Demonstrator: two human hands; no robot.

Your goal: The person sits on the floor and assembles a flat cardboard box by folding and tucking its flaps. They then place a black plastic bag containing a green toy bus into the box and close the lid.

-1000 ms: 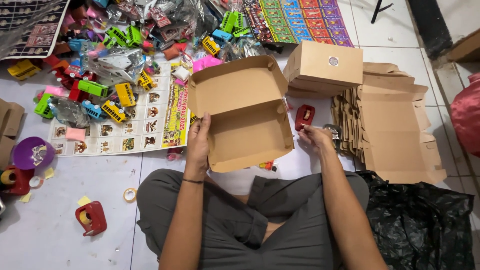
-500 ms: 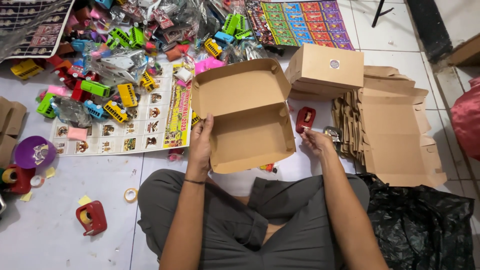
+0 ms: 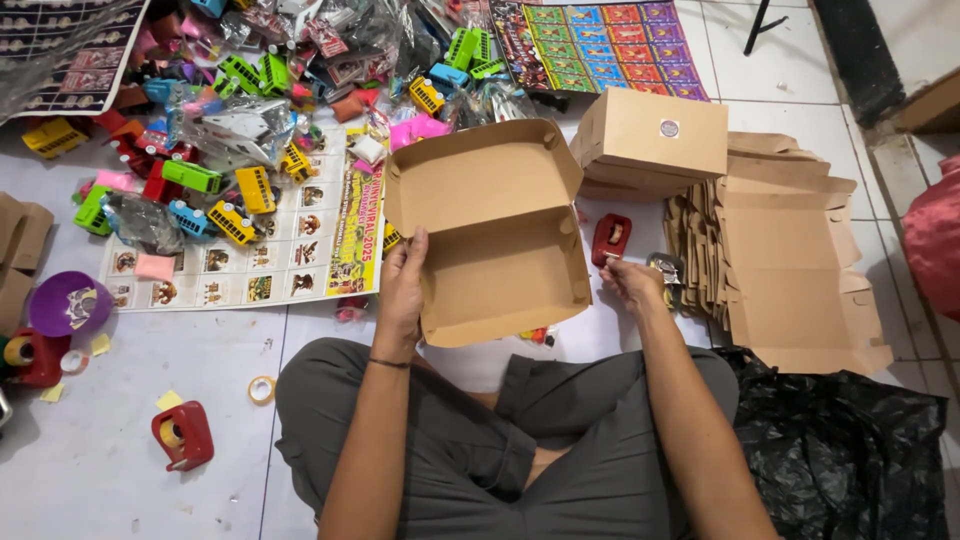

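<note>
On the tiled floor before the crossed legs: open cardboard box (image 3: 495, 250), lid up.

The left hand (image 3: 402, 290) still grips the box's left wall, unchanged. The right hand (image 3: 628, 283), earlier nearer the box, now pinches something small beside the red tape dispenser (image 3: 611, 238), by the flat box stack (image 3: 790, 265).

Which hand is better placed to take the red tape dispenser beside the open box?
Right, probably: the right hand is just below the red tape dispenser. The left hand grips the open box.

Brown cardboard box (image 3: 495, 250), lid open, empty, above lap.
</note>
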